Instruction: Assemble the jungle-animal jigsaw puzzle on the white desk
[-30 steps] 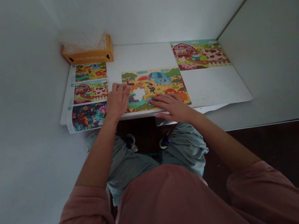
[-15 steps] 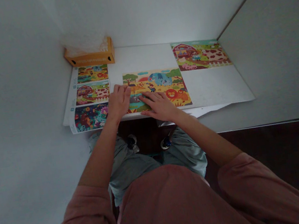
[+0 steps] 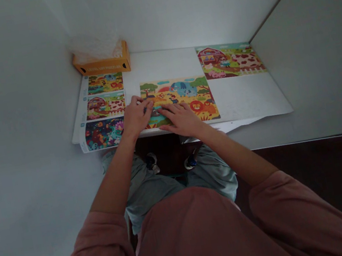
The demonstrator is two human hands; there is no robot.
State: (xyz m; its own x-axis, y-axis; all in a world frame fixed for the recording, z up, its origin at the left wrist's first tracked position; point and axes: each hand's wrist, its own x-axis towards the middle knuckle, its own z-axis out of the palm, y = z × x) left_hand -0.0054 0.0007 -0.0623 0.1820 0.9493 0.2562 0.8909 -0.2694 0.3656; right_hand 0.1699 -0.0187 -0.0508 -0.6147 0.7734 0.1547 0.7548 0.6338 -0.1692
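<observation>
Left grip (image 3: 136, 117) curled, right grip (image 3: 182, 119) flat and released, both resting on the jigsaw puzzle (image 3: 181, 93) beneath them; whether the left grasps a piece cannot be determined.

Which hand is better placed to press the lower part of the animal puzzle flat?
Probably the right hand: its fingers lie spread flat on the lower part of the animal puzzle, while the left hand sits mostly off the puzzle's left edge.
</observation>
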